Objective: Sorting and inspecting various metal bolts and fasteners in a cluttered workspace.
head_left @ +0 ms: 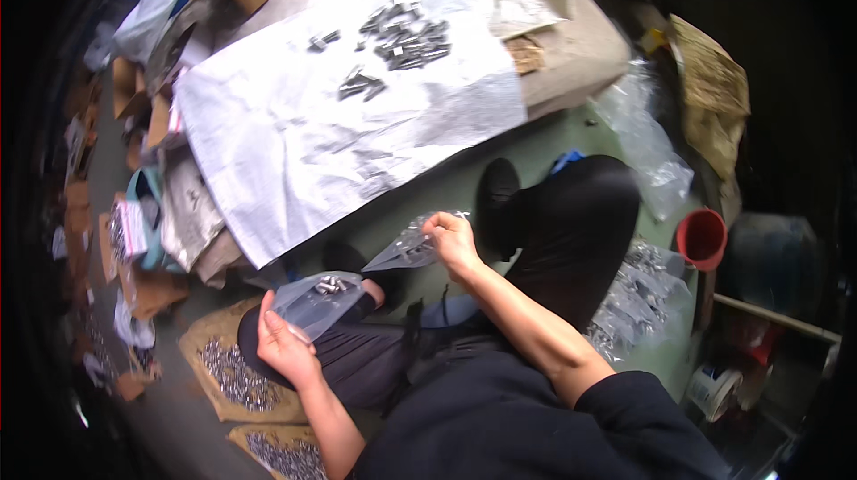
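White cloth [286, 150] is ending in a slanting near edge, green floor [437, 187] showing below. The left hand [284, 343], forearm leaning left, is gripping a clear bag [308, 309] of metal pieces [332, 285], some fingers hiding behind it. Rightward, a second bag [393, 253] is blurring, its contents probably metal too; the right hand [453, 241], forearm slanting leftward, is pinching its upper end with closed fingers.

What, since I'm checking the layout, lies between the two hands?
In the head view, the left bag and the right bag, both clear, holding metal pieces.
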A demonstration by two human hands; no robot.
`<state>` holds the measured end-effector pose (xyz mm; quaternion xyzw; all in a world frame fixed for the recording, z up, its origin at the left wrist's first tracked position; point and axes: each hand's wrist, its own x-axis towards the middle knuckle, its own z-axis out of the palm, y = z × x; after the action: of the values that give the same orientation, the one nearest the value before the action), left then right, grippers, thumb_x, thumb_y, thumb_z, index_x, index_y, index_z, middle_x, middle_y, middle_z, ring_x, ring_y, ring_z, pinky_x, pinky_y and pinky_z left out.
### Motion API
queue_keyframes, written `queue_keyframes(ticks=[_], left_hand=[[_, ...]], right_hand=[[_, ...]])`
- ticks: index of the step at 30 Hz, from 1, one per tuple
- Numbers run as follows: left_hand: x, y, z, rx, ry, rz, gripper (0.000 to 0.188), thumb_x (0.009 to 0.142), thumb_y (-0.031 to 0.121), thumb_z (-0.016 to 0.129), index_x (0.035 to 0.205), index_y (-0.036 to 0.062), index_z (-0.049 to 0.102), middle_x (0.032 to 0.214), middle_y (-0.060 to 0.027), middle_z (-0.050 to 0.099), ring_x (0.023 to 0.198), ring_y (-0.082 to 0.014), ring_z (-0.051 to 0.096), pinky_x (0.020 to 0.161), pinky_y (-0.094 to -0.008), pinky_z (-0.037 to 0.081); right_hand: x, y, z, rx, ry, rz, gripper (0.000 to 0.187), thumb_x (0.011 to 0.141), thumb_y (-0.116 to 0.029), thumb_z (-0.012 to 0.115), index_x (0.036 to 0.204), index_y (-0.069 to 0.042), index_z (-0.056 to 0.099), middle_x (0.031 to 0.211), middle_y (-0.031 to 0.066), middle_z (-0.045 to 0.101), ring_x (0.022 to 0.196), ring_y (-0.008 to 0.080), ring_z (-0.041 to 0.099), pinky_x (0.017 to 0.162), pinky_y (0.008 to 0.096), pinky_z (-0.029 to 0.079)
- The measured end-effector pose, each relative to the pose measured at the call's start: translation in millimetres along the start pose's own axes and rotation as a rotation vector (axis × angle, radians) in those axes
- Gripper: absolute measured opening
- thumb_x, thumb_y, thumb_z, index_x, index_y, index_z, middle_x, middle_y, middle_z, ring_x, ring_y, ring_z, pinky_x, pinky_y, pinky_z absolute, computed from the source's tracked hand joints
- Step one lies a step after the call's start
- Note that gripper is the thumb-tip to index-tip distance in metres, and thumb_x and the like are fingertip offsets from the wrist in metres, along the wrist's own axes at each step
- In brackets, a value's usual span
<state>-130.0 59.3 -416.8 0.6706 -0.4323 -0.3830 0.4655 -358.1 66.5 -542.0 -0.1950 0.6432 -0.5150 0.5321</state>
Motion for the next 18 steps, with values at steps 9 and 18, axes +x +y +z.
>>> queue_keyframes(ticks=[9,18], left_hand=[[13,5,33,0.054,-0.2,0.112,0.035,0.093,0.024,0.038,0.114,-0.0005,0.049,0.046,0.0058,0.028,0.034,-0.0015,0.023,0.029,-0.0194,0.017],[18,28,78,0.088,-0.341,0.16,0.034,0.093,0.025,0.038,0.113,0.0008,0.051,0.047,0.0058,0.027,0.034,-0.0019,0.022,0.03,-0.0193,0.017]], right_hand=[[-113,-174,-114,0.489,0.041,-0.411,0.011,0.071,-0.002,0.042,0.071,-0.005,0.053,0.06,-0.0038,0.045,0.045,0.0039,0.036,0.041,0.0183,0.029],[-253,-188,-233,0.716,0.51,-0.671,0.006,0.079,-0.004,0.04,0.074,-0.005,0.042,0.066,0.0024,0.046,0.051,0.01,0.045,0.047,0.021,0.039]])
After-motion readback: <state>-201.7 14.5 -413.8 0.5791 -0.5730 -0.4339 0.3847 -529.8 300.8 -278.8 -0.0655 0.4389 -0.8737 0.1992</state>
